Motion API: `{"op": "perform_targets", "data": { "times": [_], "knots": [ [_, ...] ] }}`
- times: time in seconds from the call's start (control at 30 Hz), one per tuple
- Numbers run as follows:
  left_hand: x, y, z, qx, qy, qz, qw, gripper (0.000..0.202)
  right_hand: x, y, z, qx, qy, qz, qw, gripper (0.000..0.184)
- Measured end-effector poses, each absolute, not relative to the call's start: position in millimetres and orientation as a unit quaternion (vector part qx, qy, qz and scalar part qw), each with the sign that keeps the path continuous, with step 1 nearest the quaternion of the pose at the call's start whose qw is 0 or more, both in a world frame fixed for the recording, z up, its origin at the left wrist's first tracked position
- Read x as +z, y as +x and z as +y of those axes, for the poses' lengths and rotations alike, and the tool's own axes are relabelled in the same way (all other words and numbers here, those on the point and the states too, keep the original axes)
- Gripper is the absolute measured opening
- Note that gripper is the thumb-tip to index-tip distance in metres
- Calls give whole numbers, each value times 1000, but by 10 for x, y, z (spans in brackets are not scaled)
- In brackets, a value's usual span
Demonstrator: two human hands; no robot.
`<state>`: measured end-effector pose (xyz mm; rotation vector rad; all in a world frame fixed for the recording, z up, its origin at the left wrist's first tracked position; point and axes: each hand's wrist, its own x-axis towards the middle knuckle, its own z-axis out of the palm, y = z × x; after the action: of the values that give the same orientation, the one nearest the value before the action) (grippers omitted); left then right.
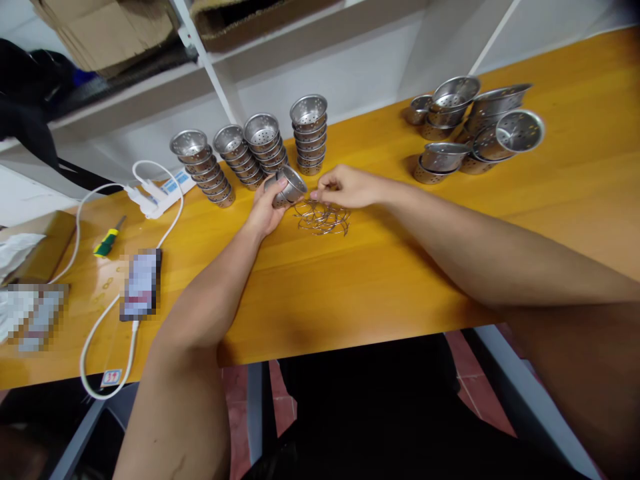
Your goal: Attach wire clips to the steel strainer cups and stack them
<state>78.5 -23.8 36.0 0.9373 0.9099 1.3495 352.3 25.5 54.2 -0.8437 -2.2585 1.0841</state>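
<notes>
My left hand is wrapped round a small perforated metal cup, which is tilted with its mouth to the right. A second rim line shows on it, so it may be two cups nested together. Just right of the cup's mouth, my right hand is closed in a pinch; whatever its fingertips hold is too small to make out. Beneath both hands lies a loose tangle of thin bent metal wires on the wooden table.
Behind my hands stand tall stacks of perforated cups. Looser cups are grouped at the back right. On the left are a power strip, a screwdriver, a phone and a white cable.
</notes>
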Motion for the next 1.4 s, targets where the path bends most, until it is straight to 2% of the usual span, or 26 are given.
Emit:
{"op": "perform_targets", "data": {
  "times": [0.07,0.1,0.2,0.27,0.4,0.53,0.67,0.8,0.9,1.0,1.1,1.27,1.33,1.4],
  "knots": [
    [370,802,-264,578,411,385,590,52,483,3512,274,376,-332,-822,269,58],
    [374,811,-278,578,415,382,589,55,468,3507,278,375,-334,-815,288,62],
    [377,840,-316,573,430,376,588,69,459,3476,262,399,-297,-797,343,89],
    [376,863,-342,567,442,368,589,76,464,3433,229,411,-264,-795,359,94],
    [370,902,-365,565,458,359,585,78,516,3383,179,406,-262,-794,370,89],
    [353,879,-284,561,428,379,598,67,633,3596,325,337,-303,-798,397,74],
    [357,800,-189,529,414,397,626,75,566,3985,657,303,-390,-792,358,58],
    [389,787,-204,509,408,417,632,87,291,4126,853,240,-525,-739,348,62],
    [408,823,-236,513,402,416,634,86,144,4043,885,185,-583,-713,342,70],
    [419,854,-253,516,401,417,631,82,60,3978,942,180,-591,-704,350,73],
    [431,873,-267,521,401,422,624,80,14,4013,1032,190,-564,-703,388,66],
    [439,901,-276,534,401,421,614,84,269,3950,824,188,-414,-719,526,57],
    [430,906,-266,535,400,416,617,84,452,3770,533,195,-344,-766,507,48],
    [412,906,-250,534,397,413,621,81,577,3527,205,211,-263,-836,434,33]
  ]
}}
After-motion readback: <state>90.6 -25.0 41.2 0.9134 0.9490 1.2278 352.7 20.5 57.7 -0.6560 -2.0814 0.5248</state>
